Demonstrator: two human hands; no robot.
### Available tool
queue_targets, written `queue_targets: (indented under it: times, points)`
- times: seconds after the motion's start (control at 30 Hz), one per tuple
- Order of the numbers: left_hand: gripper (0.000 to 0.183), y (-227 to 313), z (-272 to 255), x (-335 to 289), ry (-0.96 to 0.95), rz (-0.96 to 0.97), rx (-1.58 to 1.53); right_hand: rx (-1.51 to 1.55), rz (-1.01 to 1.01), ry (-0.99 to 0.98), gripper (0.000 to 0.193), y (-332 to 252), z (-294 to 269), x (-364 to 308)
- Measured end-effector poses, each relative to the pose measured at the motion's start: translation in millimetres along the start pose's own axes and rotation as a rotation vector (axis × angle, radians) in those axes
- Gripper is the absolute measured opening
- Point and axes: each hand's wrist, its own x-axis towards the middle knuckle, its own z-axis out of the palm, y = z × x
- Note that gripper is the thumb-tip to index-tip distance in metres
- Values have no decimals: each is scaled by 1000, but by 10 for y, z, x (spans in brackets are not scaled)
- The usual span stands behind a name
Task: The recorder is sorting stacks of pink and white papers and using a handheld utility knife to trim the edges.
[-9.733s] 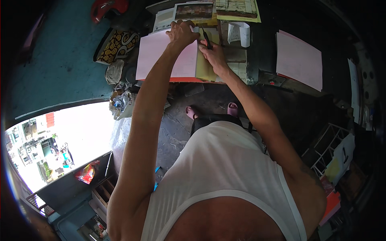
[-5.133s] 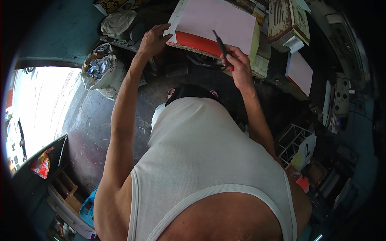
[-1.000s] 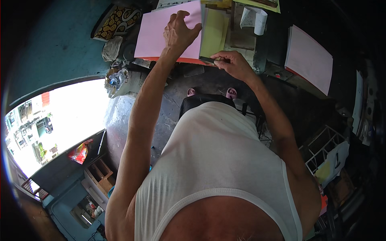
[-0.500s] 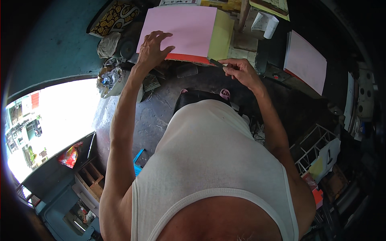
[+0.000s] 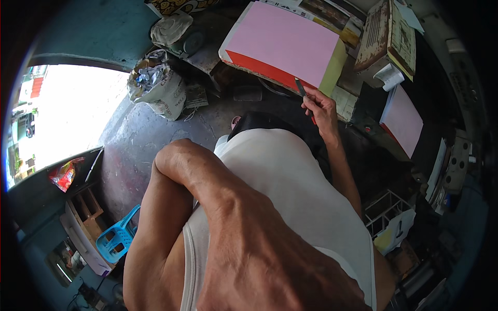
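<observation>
My left hand (image 5: 275,254) is raised close to the camera, over my chest. Its back fills the lower middle, and its fingers run out of the picture, hidden. In my right hand (image 5: 324,111) is a slim dark knife-like tool (image 5: 300,87), with a red end below the fingers. Its tip points up at the near edge of a stack of paper. On top lies a pink sheet (image 5: 282,41). A red strip (image 5: 259,65) shows along its near side, and yellow-green paper (image 5: 334,63) sticks out at the right.
Another pink stack (image 5: 402,120) stands at the right, near a worn box (image 5: 373,39) and a white paper roll (image 5: 389,78). A stuffed white sack (image 5: 163,96) sits on the floor at left. A blue plastic stool (image 5: 118,238) is lower left, and a wire rack (image 5: 386,210) lower right.
My left hand has left the pink paper and come up toward the camera. My right hand still holds the tool, now turned more upright. The view has shifted, with the paper further right.
</observation>
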Motion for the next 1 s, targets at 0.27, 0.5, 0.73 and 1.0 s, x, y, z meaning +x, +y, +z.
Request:
queue_targets:
  times: [0.27, 0.5, 0.73, 1.0]
  points:
    - [50, 742, -106, -314, 114, 52, 279, 39, -21, 78, 31, 12, 578, 211]
    - [35, 1452, -256, -651, 212, 57, 425, 22, 30, 67, 32, -58, 955, 381]
    - [37, 1927, -516, -1088, 125, -86, 467, 36, 42, 53, 33, -112, 1376, 617]
    - [41, 1730, -389, -1162, 166, -209, 1027, 31, 38, -25, 34, -109, 1949, 999]
